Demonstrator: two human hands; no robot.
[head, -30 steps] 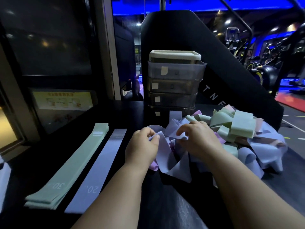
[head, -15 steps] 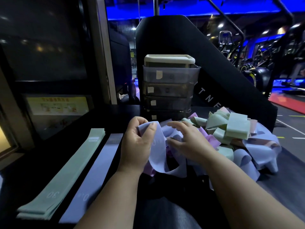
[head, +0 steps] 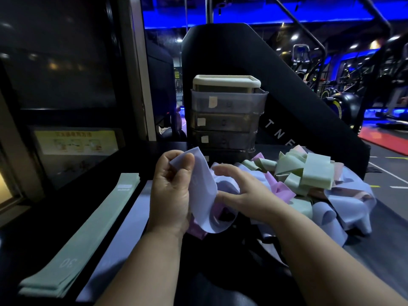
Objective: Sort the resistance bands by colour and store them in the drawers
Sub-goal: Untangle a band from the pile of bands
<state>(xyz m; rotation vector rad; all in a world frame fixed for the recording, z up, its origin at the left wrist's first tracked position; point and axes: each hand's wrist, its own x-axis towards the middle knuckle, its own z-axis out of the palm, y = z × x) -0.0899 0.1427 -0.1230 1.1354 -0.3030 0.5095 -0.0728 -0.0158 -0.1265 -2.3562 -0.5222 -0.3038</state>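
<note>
The left hand (head: pixel 171 191) is pinching a lilac stretchy band (head: pixel 204 188) near the grey plastic drawers (head: pixel 225 120). The right hand (head: pixel 240 195) is hovering beside it, fingers loosely curved, holding nothing. Only a flat stack of green bands (head: pixel 88 228) and one flat lilac band (head: pixel 123 228) are lying sorted on the left; the big mixed pile (head: pixel 309 173) on the right is waiting to be sorted.
</note>
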